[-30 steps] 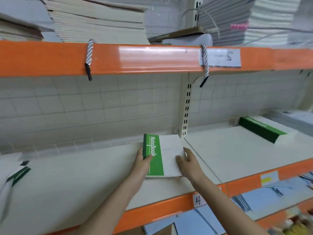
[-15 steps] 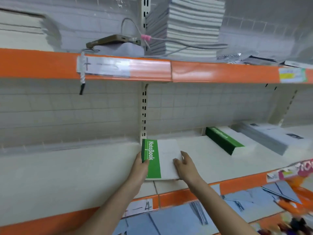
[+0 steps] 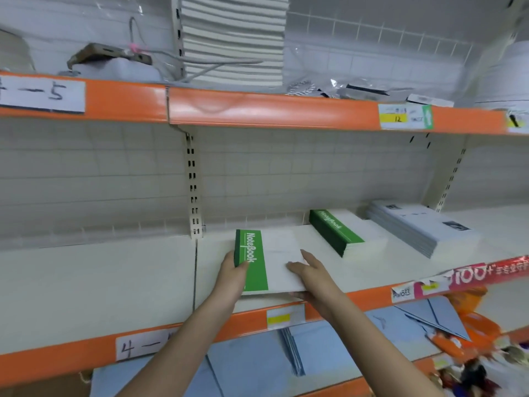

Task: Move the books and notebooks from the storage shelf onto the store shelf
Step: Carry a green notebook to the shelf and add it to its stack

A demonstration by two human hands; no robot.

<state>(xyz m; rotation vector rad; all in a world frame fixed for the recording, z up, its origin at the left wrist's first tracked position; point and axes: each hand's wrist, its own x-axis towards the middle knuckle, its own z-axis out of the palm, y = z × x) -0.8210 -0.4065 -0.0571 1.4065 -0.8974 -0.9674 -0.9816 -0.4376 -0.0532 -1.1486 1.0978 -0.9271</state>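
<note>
A stack of green-and-white notebooks (image 3: 274,253) marked "NoteBook" is held just above the white shelf board (image 3: 114,282), over its front part. My left hand (image 3: 233,277) grips the stack's green spine side, thumb on the cover. My right hand (image 3: 310,277) holds the white right side, fingers on top and thumb under the near edge. A second stack of the same green notebooks (image 3: 343,233) lies on the shelf to the right, apart from mine.
A pile of pale blue-grey booklets (image 3: 420,227) lies further right. Orange shelf rails (image 3: 257,110) run above and below. White paper stacks (image 3: 233,38) and a cabled device (image 3: 108,57) sit on the upper shelf. Blue envelopes (image 3: 257,365) fill the lower shelf.
The view has swung right along the shelf. Both hands carried the notebook stack rightward past the upright post, closer to the other green stack.
</note>
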